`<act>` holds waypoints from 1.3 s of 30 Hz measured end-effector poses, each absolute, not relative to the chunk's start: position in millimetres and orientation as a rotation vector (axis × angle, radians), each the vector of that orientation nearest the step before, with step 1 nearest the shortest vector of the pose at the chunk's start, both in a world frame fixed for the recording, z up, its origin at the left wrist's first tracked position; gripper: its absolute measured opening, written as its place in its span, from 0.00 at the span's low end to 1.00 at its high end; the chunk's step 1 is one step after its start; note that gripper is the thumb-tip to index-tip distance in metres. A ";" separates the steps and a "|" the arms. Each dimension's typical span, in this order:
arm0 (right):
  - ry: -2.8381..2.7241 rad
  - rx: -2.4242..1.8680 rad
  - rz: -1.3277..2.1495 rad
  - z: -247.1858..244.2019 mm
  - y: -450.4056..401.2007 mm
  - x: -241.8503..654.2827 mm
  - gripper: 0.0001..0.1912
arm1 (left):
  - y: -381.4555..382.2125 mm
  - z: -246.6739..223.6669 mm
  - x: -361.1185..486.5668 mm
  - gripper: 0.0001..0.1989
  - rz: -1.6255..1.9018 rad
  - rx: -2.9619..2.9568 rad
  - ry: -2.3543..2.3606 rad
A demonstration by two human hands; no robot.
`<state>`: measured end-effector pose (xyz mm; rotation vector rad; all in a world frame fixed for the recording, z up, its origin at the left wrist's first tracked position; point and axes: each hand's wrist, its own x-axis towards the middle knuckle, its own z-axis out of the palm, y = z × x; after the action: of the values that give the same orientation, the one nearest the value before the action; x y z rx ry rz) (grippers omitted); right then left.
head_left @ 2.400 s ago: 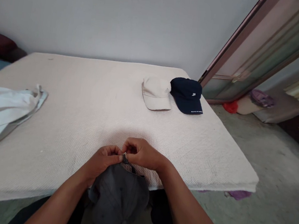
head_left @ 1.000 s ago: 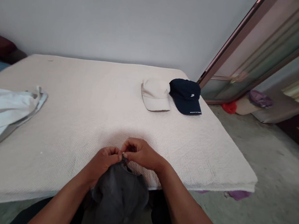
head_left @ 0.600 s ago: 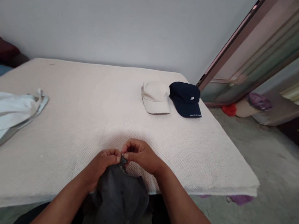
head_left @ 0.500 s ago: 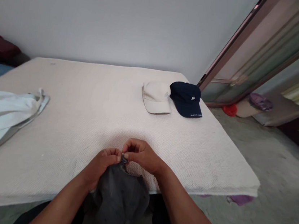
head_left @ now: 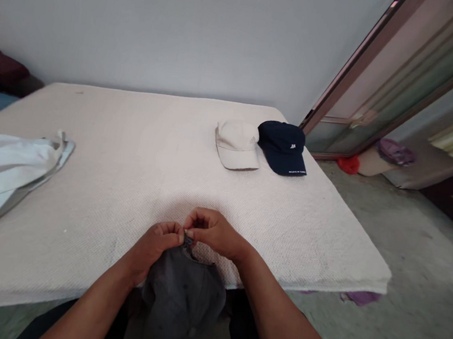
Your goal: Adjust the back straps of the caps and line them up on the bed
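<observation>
A dark grey cap (head_left: 186,296) hangs at the near edge of the covered table, its back opening and strap uppermost. My left hand (head_left: 158,246) pinches the cap's strap end from the left. From the right, my right hand (head_left: 212,233) grips the same strap area between thumb and fingers, its fingertips touching those of the left. The small fastening between them is mostly hidden by the fingers. Farther back on the table lie a beige cap (head_left: 238,144) and, touching it on the right, a navy cap (head_left: 282,148) with small white lettering.
A pale blue-white cap (head_left: 3,169) lies at the table's left side. The table (head_left: 131,141) has a cream textured cover and meets a grey wall. Right of it are a sliding door and a bin (head_left: 378,160) beside a red bag (head_left: 348,165) on the floor.
The view has shifted very slightly. Both hands keep their hold on the grey cap's strap, with only a tiny movement of the fingers.
</observation>
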<state>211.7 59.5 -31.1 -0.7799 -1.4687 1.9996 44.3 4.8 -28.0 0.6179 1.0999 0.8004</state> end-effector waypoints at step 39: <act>-1.849 -0.977 1.566 -22.8 54.3 218.0 0.03 | 7.8 -21.9 42.1 0.10 0.813 0.909 1.226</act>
<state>218.0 54.3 -22.8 -0.9771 -1.8495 1.5661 42.1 7.8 -21.9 0.9089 1.2261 0.8130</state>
